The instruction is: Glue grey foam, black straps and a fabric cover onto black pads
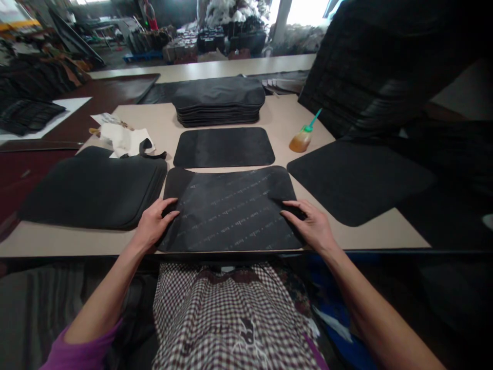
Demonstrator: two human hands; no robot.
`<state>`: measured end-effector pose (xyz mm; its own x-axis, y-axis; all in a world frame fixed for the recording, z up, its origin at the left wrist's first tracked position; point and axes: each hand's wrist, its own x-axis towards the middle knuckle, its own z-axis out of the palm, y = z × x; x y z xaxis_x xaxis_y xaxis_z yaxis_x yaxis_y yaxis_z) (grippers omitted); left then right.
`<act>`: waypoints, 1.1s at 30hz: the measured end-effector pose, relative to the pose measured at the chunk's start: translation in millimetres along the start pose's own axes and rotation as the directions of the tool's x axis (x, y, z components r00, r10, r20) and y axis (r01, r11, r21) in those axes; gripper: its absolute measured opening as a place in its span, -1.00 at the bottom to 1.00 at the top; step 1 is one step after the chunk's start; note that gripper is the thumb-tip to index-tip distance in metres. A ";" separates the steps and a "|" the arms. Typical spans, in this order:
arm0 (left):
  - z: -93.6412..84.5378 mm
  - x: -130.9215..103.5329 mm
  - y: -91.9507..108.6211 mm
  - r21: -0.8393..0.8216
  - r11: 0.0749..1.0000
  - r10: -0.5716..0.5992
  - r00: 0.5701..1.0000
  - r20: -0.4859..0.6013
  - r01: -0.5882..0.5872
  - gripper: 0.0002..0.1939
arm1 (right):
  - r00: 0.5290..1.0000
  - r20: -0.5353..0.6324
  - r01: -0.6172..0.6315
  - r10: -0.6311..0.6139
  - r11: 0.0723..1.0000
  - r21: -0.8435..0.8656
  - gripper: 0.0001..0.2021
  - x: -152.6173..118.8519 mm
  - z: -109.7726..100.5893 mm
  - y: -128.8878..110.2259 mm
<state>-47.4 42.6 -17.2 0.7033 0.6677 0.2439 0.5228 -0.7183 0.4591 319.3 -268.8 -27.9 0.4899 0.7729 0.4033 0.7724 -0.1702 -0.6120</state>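
A black sheet (231, 216) with rounded corners and rows of pale slanted print lies at the table's front edge. My left hand (154, 220) grips its left side, thumb and forefinger bent over the material. On the opposite side my right hand (310, 221) holds the right edge the same way, and the sheet creases near those fingertips. Just behind it lies a plain black panel (223, 147) with rounded corners. To the left rests a pile of black panels (92, 187); on the right is another flat black piece (358, 180).
A thick stack of black pieces (219, 100) stands at the back. Right of the middle is a squeeze bottle (301, 140) with amber liquid and a green nozzle. Papers (123, 139) and a curled black strip (152, 150) lie at left. A large dark sheet (370, 77) rises at back right.
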 end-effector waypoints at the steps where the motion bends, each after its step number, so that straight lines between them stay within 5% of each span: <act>1: -0.2 0.3 0.8 -0.002 1.000 0.000 1.000 0.001 0.000 -0.56 | 1.000 0.001 0.001 -0.001 1.000 0.000 -0.76 -0.1 -0.3 -0.1; 33: 2.3 -0.1 7.2 -0.021 0.999 0.044 0.999 -0.014 -0.045 -0.58 | 1.000 -0.028 0.009 -0.009 1.000 -0.021 -0.77 -4.4 2.1 -0.1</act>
<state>-42.6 36.9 -15.9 0.7189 0.6379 0.2760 0.4804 -0.7430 0.4660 316.2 -270.9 -31.0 0.4938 0.7571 0.4278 0.7850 -0.1764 -0.5938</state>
